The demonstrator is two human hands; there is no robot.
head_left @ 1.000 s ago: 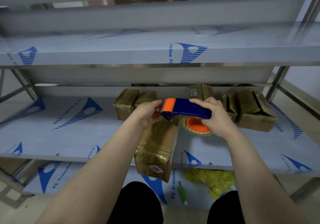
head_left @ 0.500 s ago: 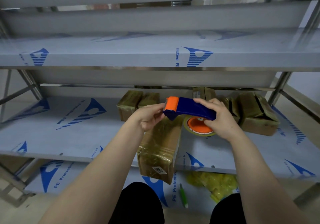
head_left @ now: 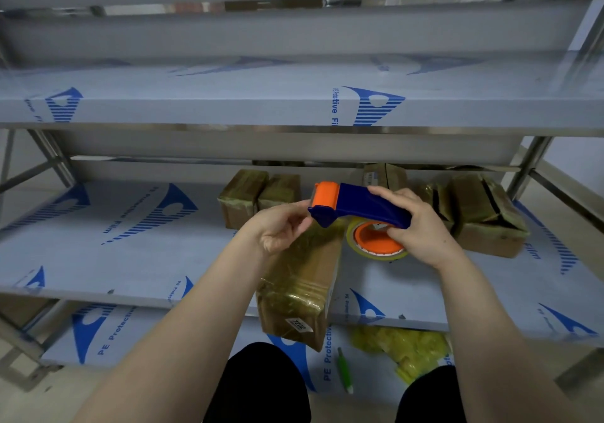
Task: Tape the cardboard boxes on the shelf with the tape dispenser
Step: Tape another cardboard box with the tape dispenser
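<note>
Right hand (head_left: 421, 229) grips the blue handle of the tape dispenser (head_left: 362, 205), held above a cardboard box (head_left: 300, 292) overhanging the middle shelf (head_left: 114, 259). Left hand (head_left: 281, 226) – fingers curled at the orange head – grip cannot be told.

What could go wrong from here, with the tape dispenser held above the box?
1. The cardboard box juts past the front edge of the shelf and neither hand holds it; pressing tape on it could tip it off.
2. The fingers of the left hand are at the orange front end of the tape dispenser, which the right hand grips; a cutter there might nick them.
</note>
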